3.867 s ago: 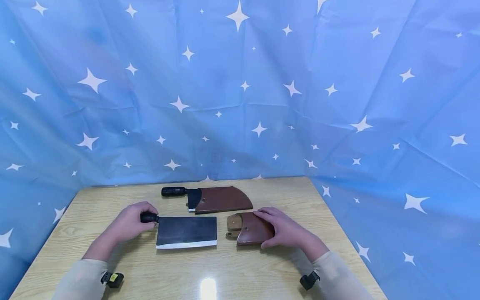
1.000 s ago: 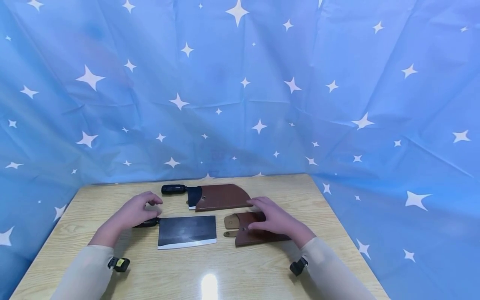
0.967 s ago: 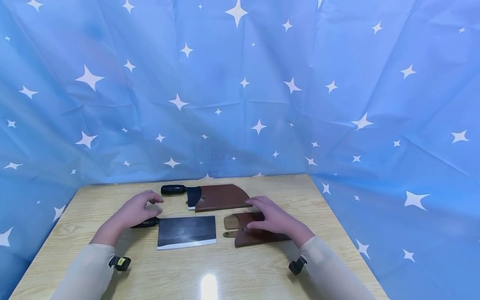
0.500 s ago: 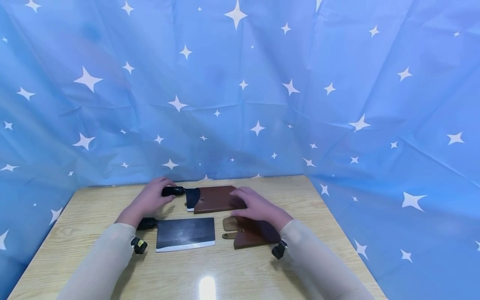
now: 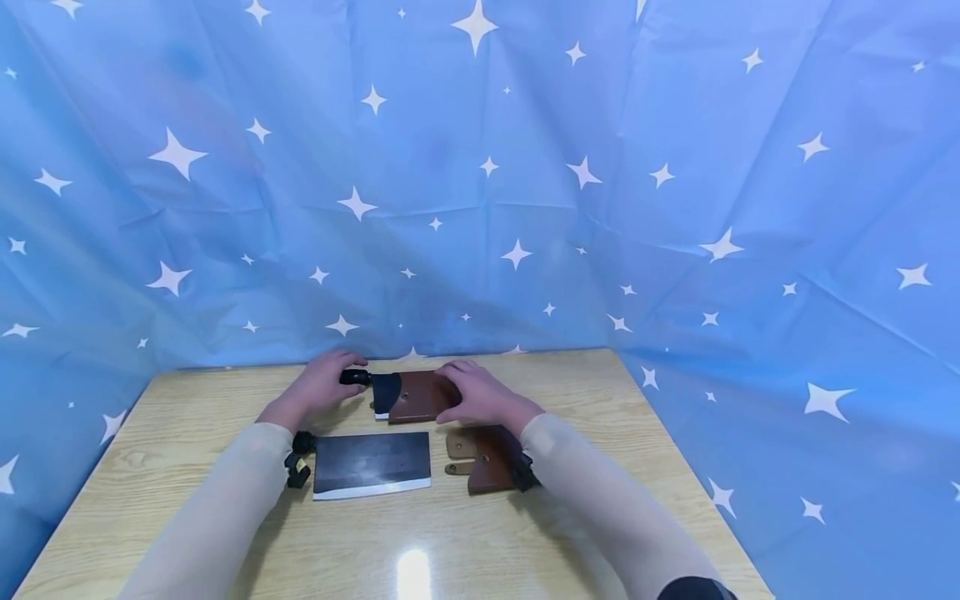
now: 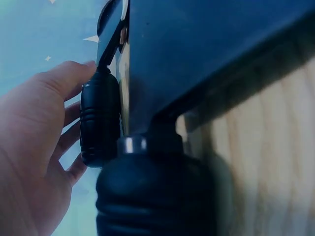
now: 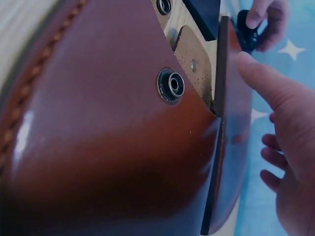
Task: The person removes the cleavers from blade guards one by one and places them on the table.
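Observation:
A cleaver in a brown leather sheath (image 5: 416, 396) lies at the back of the table. My left hand (image 5: 318, 383) grips its black handle (image 6: 101, 118), thumb on the near side and fingers behind. My right hand (image 5: 480, 396) spans the sheath's right part; in the right wrist view its thumb is at the edge of the sheath (image 7: 236, 113) and the other fingers sit apart from it. Nearer, a bare cleaver (image 5: 371, 465) lies flat under my left wrist. A second brown sheath (image 5: 491, 462) with tan straps lies right of it, partly hidden by my right forearm.
The light wooden table (image 5: 330, 550) ends in front of a blue curtain (image 5: 480, 167) with white stars. Both wrists wear black bands with small boxes.
Both hands have moved toward the back, off the bare cleaver and loose sheath. My left hand has taken hold of the sheathed cleaver's handle; my right has shifted left over its sheath.

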`<control>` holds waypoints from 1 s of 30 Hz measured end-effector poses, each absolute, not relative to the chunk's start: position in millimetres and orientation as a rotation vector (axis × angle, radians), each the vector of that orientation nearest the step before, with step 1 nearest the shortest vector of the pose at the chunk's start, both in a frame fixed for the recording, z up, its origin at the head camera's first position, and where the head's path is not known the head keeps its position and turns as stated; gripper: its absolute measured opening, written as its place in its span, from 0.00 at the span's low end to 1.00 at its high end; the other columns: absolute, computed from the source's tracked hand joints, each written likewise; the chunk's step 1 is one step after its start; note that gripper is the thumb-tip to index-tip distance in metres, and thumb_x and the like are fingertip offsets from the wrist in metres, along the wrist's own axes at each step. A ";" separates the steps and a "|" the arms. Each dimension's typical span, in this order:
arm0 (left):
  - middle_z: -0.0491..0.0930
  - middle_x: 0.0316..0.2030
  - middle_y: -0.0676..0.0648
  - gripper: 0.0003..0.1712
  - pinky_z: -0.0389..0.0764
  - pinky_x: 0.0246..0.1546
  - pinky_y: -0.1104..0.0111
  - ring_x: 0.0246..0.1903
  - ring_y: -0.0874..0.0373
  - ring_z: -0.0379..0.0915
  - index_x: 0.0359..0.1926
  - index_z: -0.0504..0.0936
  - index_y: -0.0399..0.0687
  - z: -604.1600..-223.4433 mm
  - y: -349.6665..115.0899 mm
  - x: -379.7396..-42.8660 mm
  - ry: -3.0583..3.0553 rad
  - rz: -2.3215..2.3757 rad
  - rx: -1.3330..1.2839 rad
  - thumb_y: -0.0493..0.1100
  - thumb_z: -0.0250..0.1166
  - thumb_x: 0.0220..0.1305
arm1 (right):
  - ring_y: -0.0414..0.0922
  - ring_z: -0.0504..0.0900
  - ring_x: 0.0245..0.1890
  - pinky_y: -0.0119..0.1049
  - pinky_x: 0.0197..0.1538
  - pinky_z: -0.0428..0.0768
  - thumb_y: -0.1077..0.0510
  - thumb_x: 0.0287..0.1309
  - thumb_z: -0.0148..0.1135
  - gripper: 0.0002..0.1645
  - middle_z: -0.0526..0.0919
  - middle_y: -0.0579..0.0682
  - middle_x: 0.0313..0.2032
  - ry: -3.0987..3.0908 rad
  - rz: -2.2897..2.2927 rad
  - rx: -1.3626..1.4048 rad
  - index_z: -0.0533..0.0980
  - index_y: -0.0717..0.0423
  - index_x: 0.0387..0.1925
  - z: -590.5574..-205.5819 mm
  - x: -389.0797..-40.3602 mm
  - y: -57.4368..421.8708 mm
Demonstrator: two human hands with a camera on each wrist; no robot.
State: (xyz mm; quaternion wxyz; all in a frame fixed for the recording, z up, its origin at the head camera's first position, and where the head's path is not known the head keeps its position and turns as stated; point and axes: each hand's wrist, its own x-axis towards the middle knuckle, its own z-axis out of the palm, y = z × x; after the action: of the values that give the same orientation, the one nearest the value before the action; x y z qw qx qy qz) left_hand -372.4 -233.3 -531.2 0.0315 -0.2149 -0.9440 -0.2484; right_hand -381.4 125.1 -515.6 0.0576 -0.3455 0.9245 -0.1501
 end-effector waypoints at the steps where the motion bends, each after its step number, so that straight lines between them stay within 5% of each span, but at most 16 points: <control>1: 0.78 0.69 0.31 0.29 0.68 0.72 0.35 0.71 0.28 0.69 0.70 0.81 0.36 -530.5 -233.3 -373.6 -2.911 -0.777 -0.665 0.44 0.75 0.75 | 0.56 0.60 0.83 0.55 0.81 0.65 0.31 0.62 0.80 0.59 0.66 0.54 0.82 2.798 -0.448 -1.049 0.65 0.49 0.85 -516.4 -382.7 123.3; 23: 0.78 0.69 0.31 0.31 0.73 0.69 0.37 0.68 0.30 0.73 0.71 0.81 0.35 -539.3 -235.5 -393.2 -2.967 -0.885 -0.701 0.43 0.75 0.74 | 0.62 0.54 0.86 0.62 0.83 0.55 0.25 0.57 0.79 0.71 0.57 0.56 0.86 2.673 -0.262 -1.132 0.54 0.46 0.90 -525.0 -406.1 95.8; 30: 0.82 0.60 0.33 0.25 0.76 0.64 0.38 0.61 0.32 0.76 0.66 0.85 0.35 -538.3 -231.4 -390.4 -2.956 -0.926 -0.695 0.41 0.75 0.73 | 0.59 0.54 0.86 0.60 0.83 0.55 0.23 0.55 0.79 0.73 0.58 0.52 0.87 2.666 -0.243 -1.101 0.53 0.42 0.90 -528.5 -409.3 94.2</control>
State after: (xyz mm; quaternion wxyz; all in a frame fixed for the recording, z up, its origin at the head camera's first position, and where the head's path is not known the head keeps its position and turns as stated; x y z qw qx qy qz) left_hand -390.4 -231.4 -538.3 -0.0166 -0.2190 -0.9309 -0.2918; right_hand -409.3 94.2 -528.5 0.1232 -0.3775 0.9140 -0.0834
